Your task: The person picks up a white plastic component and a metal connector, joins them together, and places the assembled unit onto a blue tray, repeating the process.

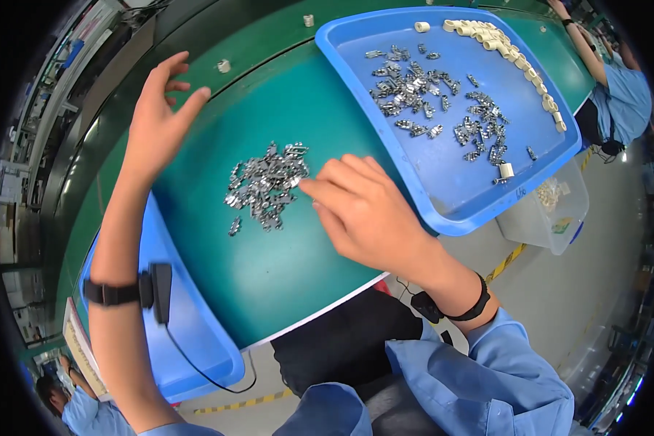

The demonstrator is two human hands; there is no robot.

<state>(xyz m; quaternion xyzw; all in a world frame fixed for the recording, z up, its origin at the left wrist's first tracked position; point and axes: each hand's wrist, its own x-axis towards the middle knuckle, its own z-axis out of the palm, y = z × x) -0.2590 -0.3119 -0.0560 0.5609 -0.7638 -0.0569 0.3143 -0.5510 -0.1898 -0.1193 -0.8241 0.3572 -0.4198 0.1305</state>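
Observation:
A heap of small shiny metal parts (263, 190) lies on the green tabletop (269, 272) in front of me. At the heap's right edge, my right hand (367, 211) has its fingers curled, with thumb and index finger pinched on a small metal part (296, 182). Its exact shape is partly lost among the others. My left hand (160, 120) is raised at the far left of the heap, thumb and fingers apart, holding nothing.
To the right, a blue tray (407, 171) holds more metal parts and a row of cream plastic rings (516, 58). Another blue tray (211, 349) sits under my left forearm. A clear bin (552, 218) stands at right. Co-workers (625, 94) sit nearby. A cable hangs from my left wristband.

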